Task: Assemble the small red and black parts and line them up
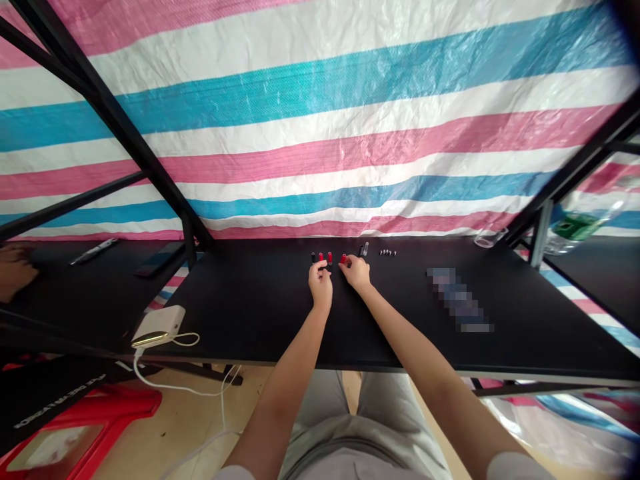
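Both my arms reach to the far side of a black table [260,313]. My left hand [321,281] is curled, its fingertips on a small black-and-red piece [320,259] in a short row of upright red and black pieces [329,257]. My right hand [356,273] is closed round another red piece [344,259]. Just right of it stand two dark pieces [363,250], then a row of tiny dark bits [387,253]. The pieces are too small to name.
A white power bank [159,325] with a white cable lies at the table's left front corner. A blurred patch [460,300] covers something on the right. A clear glass [487,238] and a green-labelled bottle [580,227] stand far right. On the left table lie a phone [159,259], a pen [94,251] and another person's hand [15,270].
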`<state>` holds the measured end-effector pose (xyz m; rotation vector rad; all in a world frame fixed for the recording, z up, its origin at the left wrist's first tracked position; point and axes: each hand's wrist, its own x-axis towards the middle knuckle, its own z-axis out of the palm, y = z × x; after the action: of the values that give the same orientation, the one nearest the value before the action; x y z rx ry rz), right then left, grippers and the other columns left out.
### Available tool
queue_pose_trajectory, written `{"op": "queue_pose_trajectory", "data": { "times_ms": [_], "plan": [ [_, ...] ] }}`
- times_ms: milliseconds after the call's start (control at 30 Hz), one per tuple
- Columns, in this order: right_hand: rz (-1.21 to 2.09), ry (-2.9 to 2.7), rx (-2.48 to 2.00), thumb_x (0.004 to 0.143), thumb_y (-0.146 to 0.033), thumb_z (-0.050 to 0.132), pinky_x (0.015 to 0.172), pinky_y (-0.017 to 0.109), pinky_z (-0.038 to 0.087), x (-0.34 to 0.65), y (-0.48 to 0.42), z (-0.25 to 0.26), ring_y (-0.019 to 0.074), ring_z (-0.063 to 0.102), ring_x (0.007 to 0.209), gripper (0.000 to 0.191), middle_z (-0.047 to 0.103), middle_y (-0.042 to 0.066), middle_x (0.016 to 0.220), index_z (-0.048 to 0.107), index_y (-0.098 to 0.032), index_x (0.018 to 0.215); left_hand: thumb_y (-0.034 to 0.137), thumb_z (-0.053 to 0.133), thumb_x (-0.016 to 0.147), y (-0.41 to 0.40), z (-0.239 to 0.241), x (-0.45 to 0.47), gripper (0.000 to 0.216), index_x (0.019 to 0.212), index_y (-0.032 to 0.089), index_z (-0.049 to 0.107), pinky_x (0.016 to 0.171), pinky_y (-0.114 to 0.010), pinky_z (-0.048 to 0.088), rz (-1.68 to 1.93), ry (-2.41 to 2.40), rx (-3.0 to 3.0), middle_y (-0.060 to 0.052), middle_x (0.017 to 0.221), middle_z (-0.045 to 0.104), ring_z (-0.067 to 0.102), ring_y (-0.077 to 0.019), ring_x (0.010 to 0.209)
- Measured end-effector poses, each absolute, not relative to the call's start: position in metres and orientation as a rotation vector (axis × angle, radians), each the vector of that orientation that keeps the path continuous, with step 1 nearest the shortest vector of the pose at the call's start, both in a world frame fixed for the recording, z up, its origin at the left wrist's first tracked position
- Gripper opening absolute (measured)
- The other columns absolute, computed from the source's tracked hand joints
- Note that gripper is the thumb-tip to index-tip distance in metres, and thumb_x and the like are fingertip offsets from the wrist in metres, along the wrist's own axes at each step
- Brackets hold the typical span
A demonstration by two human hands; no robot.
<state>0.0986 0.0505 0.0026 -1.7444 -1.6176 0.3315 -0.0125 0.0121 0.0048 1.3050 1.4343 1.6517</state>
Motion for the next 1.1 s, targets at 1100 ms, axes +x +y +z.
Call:
{"op": "queue_pose_trajectory", "data": {
  "times_ms": [1100],
  "plan": [
    [0.278, -1.522, -2.202, 0.078, -0.036, 0.055, 0.082, 0.038, 0.037, 0.151, 0.068, 0.007, 0.0253, 0.054, 0.102, 0.031, 0.062, 0.011, 0.102, 0.059, -0.016, 0.101, 0.008, 0.043, 0.073, 0.013, 0.003, -0.012, 0.021, 0.086, 0.017, 0.057, 0.071, -0.026, 0.048, 1.642, 1.395, 1.171, -0.005, 0.097, 0.061, 0.058, -0.0100, 0.070]
  ]
}}
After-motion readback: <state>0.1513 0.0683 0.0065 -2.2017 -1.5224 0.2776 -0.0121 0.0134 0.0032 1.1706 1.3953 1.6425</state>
